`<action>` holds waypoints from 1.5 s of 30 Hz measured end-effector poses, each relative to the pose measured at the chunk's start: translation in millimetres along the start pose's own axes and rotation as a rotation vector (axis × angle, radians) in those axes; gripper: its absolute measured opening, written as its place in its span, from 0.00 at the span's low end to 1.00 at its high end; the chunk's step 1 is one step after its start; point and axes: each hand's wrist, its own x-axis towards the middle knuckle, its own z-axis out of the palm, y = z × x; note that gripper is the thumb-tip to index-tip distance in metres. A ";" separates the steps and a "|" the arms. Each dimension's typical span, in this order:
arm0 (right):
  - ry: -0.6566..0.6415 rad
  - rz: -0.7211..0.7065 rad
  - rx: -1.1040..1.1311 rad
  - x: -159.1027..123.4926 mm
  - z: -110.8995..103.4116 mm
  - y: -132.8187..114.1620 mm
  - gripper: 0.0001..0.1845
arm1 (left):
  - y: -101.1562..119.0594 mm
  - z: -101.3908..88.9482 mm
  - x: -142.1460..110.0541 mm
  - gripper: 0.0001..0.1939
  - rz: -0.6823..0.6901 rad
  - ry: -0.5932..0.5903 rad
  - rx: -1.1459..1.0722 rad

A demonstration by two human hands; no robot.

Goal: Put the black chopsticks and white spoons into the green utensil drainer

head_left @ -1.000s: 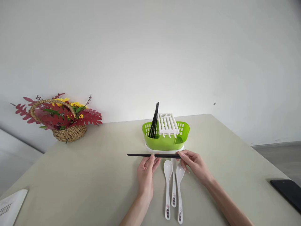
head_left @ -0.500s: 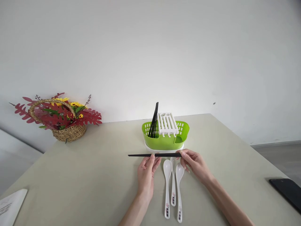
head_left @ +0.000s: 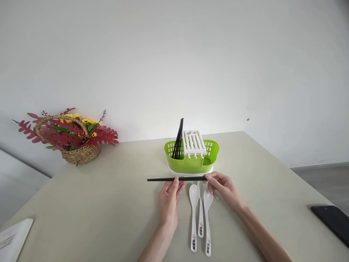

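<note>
pale wall [head_left: 174, 65] across the far side, light table [head_left: 109, 203] spread out below it, and the action sits near the middle. black chopsticks [head_left: 160, 179] lie level from left to right, just on the near side of the green basket [head_left: 188, 167]. left hand [head_left: 168, 200] has them around the middle, thumb on top, fingers underneath; right hand [head_left: 222, 185] pinches the right end, thumb and fingertips closed on it. look just below: three white spoons [head_left: 201, 209] side by side, bowls pointing far, handles near, between the two forearms. up in the basket, more dark sticks [head_left: 178, 142] lean in the left part, right beside the slotted white rack [head_left: 194, 143], and a white tray [head_left: 172, 172] peeks out underneath. far left, a woven flower basket [head_left: 81, 155] with red leaves and yellow blooms; over at the near right, a black phone [head_left: 332, 222].
</note>
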 end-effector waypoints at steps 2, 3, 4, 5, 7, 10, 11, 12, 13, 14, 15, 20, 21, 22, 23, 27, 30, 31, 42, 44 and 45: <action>0.017 0.008 -0.003 0.5 0.5 -0.7 0.24 | -0.4 -0.4 0.1 0.20 0.004 -0.004 0.001; 0.022 0.010 -0.006 0.7 0.6 -0.9 0.25 | -0.5 -0.7 0.2 0.19 0.007 -0.010 0.003; 0.024 0.010 -0.009 0.8 0.6 -1.0 0.25 | -0.7 -1.0 0.3 0.19 0.011 -0.012 0.003; 0.025 0.008 -0.013 0.8 0.6 -1.0 0.25 | -1.0 -1.4 0.5 0.19 0.012 -0.014 0.003; 0.025 0.007 -0.019 0.5 0.2 -0.7 0.25 | -1.6 -2.2 0.7 0.19 0.011 -0.014 0.004; 0.026 0.015 -0.023 -0.3 -0.2 0.0 0.26 | -2.3 -2.6 0.8 0.18 0.021 -0.025 0.008; 0.028 0.016 -0.023 -0.5 -0.3 0.1 0.26 | -2.2 -2.5 0.7 0.18 0.025 -0.030 0.013; 0.030 0.015 -0.025 -0.7 -0.4 0.2 0.26 | -1.8 -2.3 0.6 0.18 0.028 -0.033 0.018; 0.031 0.013 -0.027 -0.8 -0.5 0.1 0.26 | -1.1 -2.0 0.5 0.19 0.032 -0.033 0.023; 0.032 0.011 -0.030 -1.0 -0.5 0.0 0.26 | -0.1 -1.8 0.5 0.18 0.036 -0.031 0.030; 0.030 0.010 -0.035 -1.2 -0.7 -0.1 0.26 | 1.4 -1.7 0.5 0.18 0.042 -0.026 0.038; 0.046 -0.004 -0.028 -1.2 -2.7 2.7 0.24 | 12.2 -3.3 0.4 0.19 0.085 0.017 0.056; 0.048 -0.006 -0.021 -1.0 -3.3 4.1 0.24 | 14.5 -3.6 -0.2 0.19 0.090 0.028 0.060; 0.047 -0.008 -0.012 -0.7 -3.9 5.5 0.24 | 16.9 -3.7 -1.2 0.20 0.095 0.037 0.066; 0.042 -0.009 0.000 -0.5 -4.4 7.0 0.23 | 19.5 -3.6 -2.6 0.20 0.099 0.046 0.076; -0.022 0.006 0.081 -0.6 -4.1 9.4 0.23 | 37.2 -2.8 -9.4 0.21 0.136 0.041 0.176; -0.090 0.021 0.163 -1.5 -2.4 6.7 0.21 | 67.4 -3.6 -12.5 0.19 0.272 0.035 0.281; -0.100 0.018 0.194 -1.8 -2.0 5.5 0.20 | 81.5 -3.7 -13.2 0.19 0.338 0.047 0.311; -0.075 -0.021 0.335 0.4 -4.6 3.1 0.18 | 206.9 51.2 3.9 0.14 0.989 -0.002 0.776; -0.077 -0.026 0.362 1.3 -4.8 3.2 0.18 | 201.8 58.5 26.7 0.14 0.951 -0.143 0.922; -0.074 -0.028 0.379 2.0 -5.0 3.6 0.18 | 197.4 60.9 39.5 0.14 0.908 -0.214 0.988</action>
